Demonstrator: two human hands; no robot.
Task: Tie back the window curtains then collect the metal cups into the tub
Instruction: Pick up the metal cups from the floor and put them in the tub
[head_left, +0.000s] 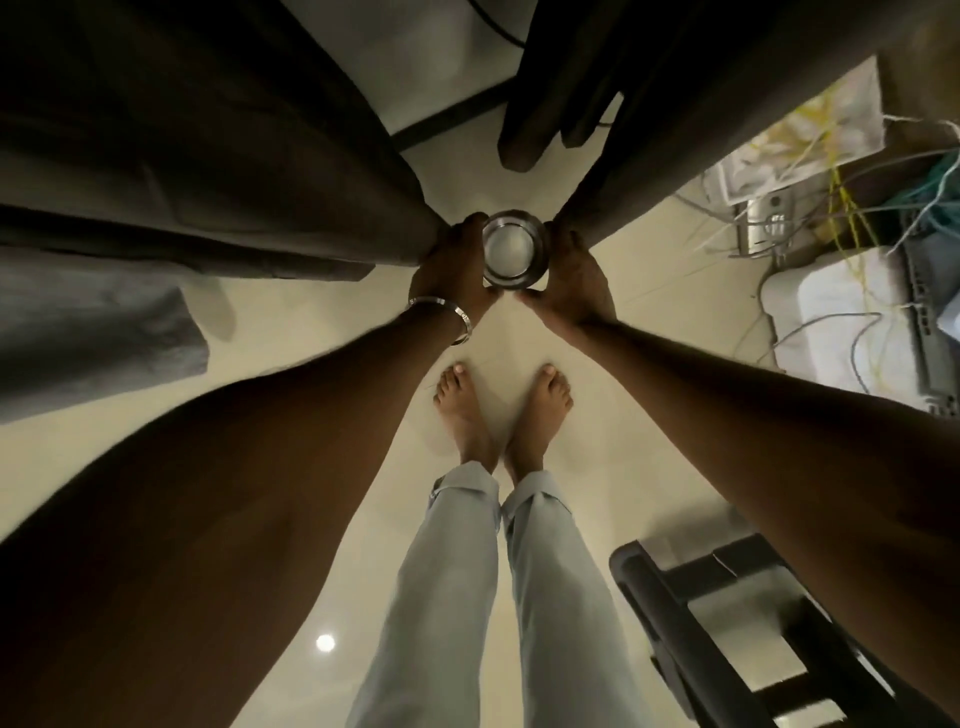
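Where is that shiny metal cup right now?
In the head view, the metal cup sits upper centre, gripped between the left hand and right hand, between two dark curtains.

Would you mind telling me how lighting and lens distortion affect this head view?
Head view: dim, warm light; a ceiling lamp glares off the glossy floor; wide-angle stretch swells the forearms toward the frame edges; both hands, left hand and right hand, and the metal cup stay fairly sharp.
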